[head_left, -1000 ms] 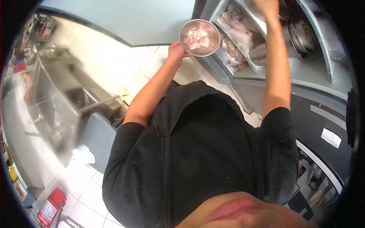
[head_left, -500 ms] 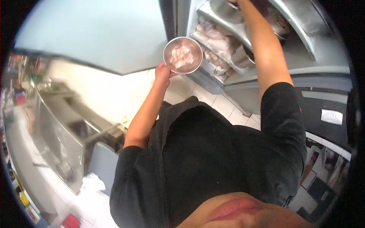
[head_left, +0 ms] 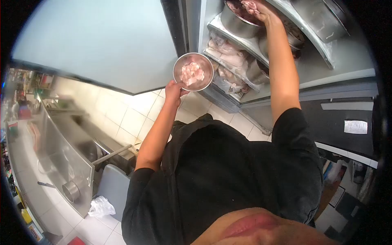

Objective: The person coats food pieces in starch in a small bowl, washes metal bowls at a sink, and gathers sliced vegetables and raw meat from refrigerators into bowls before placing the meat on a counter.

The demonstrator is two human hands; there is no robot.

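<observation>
My left hand (head_left: pixel 173 91) grips the rim of a metal bowl (head_left: pixel 207 64) with its fingers and thumb. Pale pink pieces of raw meat (head_left: pixel 191 74) lie in the bowl. Up inside the refrigerator, my right hand (head_left: pixel 266 11) is closed on a piece of raw meat (head_left: pixel 250 7). It is over a large metal pot (head_left: pixel 237 25) that has darker red meat in it. The top edge of the view cuts off part of this pot.
The refrigerator door (head_left: pixel 98 41) stands open on the left. Plastic bags of meat (head_left: pixel 230 55) and more metal pots (head_left: pixel 320 22) fill the shelves. A steel counter (head_left: pixel 67 151), a grey panel (head_left: pixel 112 183) and a white plastic bag (head_left: pixel 101 206) are at lower left.
My right hand, earlier mostly cut off at the top edge, now shows with raw meat in its fingers. The bowl in my left hand appears slightly lower in view.
</observation>
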